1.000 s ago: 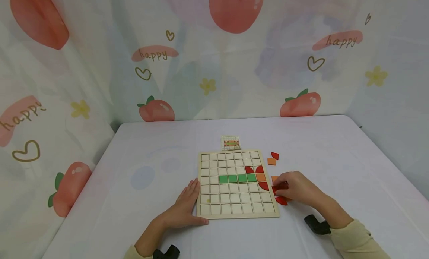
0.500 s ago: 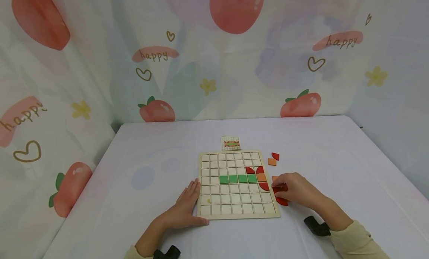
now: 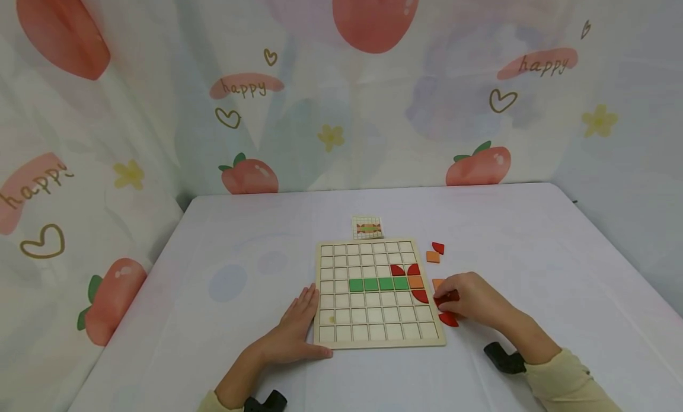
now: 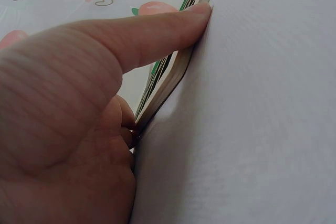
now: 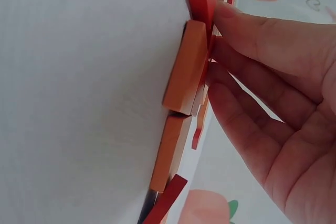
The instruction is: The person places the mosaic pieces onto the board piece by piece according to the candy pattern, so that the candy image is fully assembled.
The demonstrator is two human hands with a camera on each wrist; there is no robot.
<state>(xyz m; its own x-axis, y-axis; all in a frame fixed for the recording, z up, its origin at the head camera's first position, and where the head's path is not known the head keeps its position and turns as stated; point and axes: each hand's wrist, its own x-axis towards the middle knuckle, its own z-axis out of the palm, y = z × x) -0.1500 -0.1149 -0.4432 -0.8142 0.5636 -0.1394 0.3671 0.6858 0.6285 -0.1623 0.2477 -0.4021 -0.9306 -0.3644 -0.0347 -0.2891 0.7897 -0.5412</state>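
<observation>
Pale gridded board (image 3: 381, 299), seemingly wooden, with coloured tiles (image 3: 385, 284).

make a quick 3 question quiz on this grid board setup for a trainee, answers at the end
1. Count: how many green squares lie on the grid board?

2. True or false: the pattern card lies at the board's far edge.

3. Multiple choice: what does the left hand touch?
A) The pattern card
B) The board's edge
C) A green square

Key:
1. Four, in one row.
2. True.
3. B.
</observation>
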